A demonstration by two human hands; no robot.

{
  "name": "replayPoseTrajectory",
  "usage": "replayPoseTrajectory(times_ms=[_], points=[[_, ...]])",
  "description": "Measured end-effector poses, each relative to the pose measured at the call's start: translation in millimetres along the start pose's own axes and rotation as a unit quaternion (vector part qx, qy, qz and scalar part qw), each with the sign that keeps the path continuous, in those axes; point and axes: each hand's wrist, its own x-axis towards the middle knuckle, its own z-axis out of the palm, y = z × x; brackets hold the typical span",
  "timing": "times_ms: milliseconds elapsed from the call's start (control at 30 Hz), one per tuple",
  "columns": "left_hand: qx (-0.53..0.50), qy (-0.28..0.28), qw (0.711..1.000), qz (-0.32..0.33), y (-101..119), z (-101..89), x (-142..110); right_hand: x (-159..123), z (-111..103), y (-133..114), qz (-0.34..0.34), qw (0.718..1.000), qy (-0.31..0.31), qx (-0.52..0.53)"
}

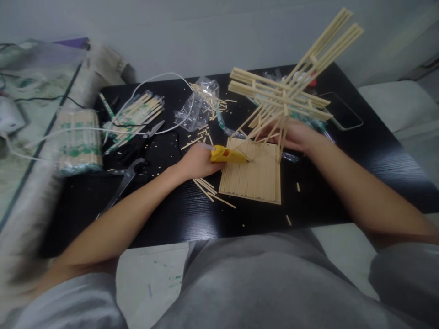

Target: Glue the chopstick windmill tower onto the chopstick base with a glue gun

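Observation:
My left hand (199, 162) is closed around a yellow hot glue gun (229, 156). Its nozzle points right, at the flat base of side-by-side wooden sticks (252, 183) lying on the table. A windmill-like stick structure (284, 98), with crossed blades of paired sticks on thin legs, rises over the back of that base. Behind the legs is my right hand (295, 133), curled at the structure's lower part; the sticks partly hide its fingers.
Wrapped chopstick packs (78, 141) and loose wrapped chopsticks (137, 116) lie left on the black table (318, 192). Pliers (126, 180), scissors (151, 132), crumpled plastic (194, 109) and cut stick pieces (219, 100) are scattered about. A white cord (144, 132) crosses the left side.

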Motion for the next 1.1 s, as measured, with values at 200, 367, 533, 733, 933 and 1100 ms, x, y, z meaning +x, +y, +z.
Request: replayPoseTrajectory(times_ms=[200, 367, 533, 733, 933, 1100], points=[[-0.015, -0.003, 1.000, -0.004, -1.2, 0.0, -0.6, 1.5, -1.7, 1.7, -0.001, 1.000, 0.006, -0.005], [-0.017, -0.004, 1.000, -0.006, -2.2, 0.4, -0.9, 1.5, -2.3, 3.1, -0.004, 1.000, 0.000, -0.001], [-0.018, -0.006, 1.000, -0.002, -2.4, 0.4, -1.0, 1.1, -4.3, 2.5, -0.008, 1.000, -0.015, -0.005], [-0.018, -0.003, 1.000, -0.002, -0.4, -0.4, -0.9, -0.4, -5.0, 0.7, -0.004, 1.000, -0.011, -0.026], [-0.016, 0.001, 1.000, -0.006, 2.2, -1.2, -0.3, -2.2, 0.9, -1.4, -0.002, 1.000, 0.002, -0.016], [-0.008, -0.003, 1.000, -0.009, 2.1, -2.1, -0.1, -0.1, 1.0, -0.3, 0.002, 1.000, 0.005, -0.012]])
